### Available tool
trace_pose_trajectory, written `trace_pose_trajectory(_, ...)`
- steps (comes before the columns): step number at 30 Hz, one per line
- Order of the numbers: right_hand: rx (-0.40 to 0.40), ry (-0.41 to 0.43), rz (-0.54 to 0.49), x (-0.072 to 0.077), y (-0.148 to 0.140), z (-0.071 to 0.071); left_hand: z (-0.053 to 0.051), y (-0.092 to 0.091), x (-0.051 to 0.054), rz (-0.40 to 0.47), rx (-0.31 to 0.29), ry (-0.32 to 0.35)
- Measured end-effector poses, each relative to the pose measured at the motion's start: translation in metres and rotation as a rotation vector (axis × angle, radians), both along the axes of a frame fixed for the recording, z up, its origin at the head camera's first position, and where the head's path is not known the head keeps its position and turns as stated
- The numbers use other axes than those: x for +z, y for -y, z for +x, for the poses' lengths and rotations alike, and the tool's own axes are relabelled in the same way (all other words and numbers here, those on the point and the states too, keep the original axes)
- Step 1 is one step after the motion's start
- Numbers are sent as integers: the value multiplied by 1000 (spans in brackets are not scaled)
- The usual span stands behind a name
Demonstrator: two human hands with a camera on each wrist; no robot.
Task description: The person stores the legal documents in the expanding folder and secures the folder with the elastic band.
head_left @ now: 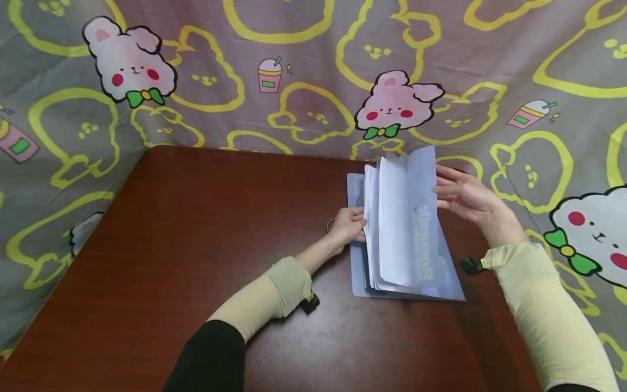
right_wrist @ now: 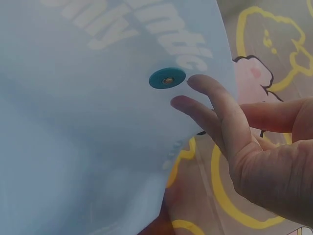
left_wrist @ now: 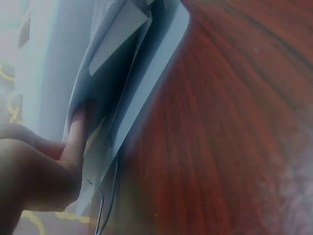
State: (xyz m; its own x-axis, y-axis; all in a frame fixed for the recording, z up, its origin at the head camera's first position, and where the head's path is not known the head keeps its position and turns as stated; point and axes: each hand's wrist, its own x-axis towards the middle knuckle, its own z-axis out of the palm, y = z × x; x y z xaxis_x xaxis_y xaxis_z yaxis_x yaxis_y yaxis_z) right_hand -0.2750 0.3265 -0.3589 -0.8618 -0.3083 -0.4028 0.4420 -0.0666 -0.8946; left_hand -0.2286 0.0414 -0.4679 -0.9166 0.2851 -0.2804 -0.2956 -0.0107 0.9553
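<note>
A pale blue translucent document folder [head_left: 424,228] with mirrored lettering stands partly opened on the table, its front cover raised. Inside it is a stack of white papers [head_left: 392,218]. At the stack's left edge my left hand [head_left: 349,225] grips the papers; in the left wrist view one finger [left_wrist: 78,134] reaches in among the sheets. Beside the raised cover's right edge, my right hand [head_left: 465,197] has its fingers extended against the outer face. The right wrist view shows those fingertips [right_wrist: 198,82] close to a teal round button [right_wrist: 167,78] on the cover.
The folder lies on a brown wooden table [head_left: 196,245], towards its right side. A thin string loop [left_wrist: 101,210] hangs by the folder's edge. Behind and at the sides hangs a patterned curtain [head_left: 303,65] with cartoon rabbits.
</note>
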Motion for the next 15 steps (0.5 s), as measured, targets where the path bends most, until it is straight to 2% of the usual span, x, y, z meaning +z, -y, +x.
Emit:
trace_pose_trajectory(7, 1, -21, -72, -1, 2, 2, 1, -3, 2, 41, 8, 27)
trace_pose_trajectory(15, 2, -24, -112, -2, 7, 4, 0, -5, -2, 53, 3, 29)
